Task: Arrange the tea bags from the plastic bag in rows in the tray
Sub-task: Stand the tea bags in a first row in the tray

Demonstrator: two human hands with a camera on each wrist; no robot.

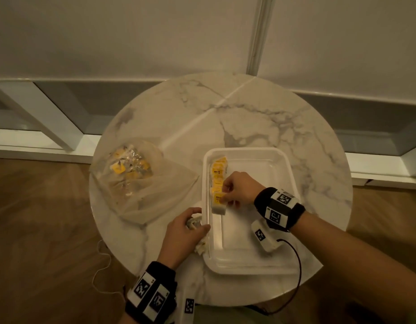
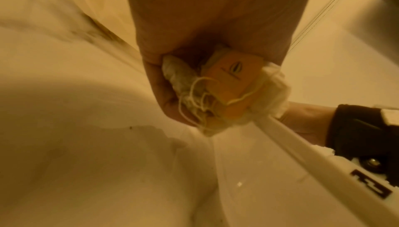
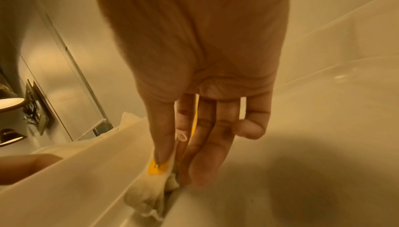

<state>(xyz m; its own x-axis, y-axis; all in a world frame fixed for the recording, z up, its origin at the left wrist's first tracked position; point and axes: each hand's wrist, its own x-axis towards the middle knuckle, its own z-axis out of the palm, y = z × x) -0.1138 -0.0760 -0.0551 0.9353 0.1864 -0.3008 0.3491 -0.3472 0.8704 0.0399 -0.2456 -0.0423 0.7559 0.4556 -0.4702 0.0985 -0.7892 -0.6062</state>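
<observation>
While the one white tray (image 1: 281, 160) sits on the round marble tabletop (image 1: 260, 118), we pinch a tea bag (image 1: 218, 199) with our right hand (image 1: 237, 190) at the near end of a single row (image 1: 218, 174) along its left wall. Our left hand (image 1: 183, 232) grips a bunch of tea bags (image 2: 224, 90) beside the tray. One plastic bag (image 1: 132, 178) with more lies left.

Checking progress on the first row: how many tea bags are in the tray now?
About 5, overlapping in one row along the tray's left wall; the right hand pinches the nearest. Overlap may hide more.
</observation>
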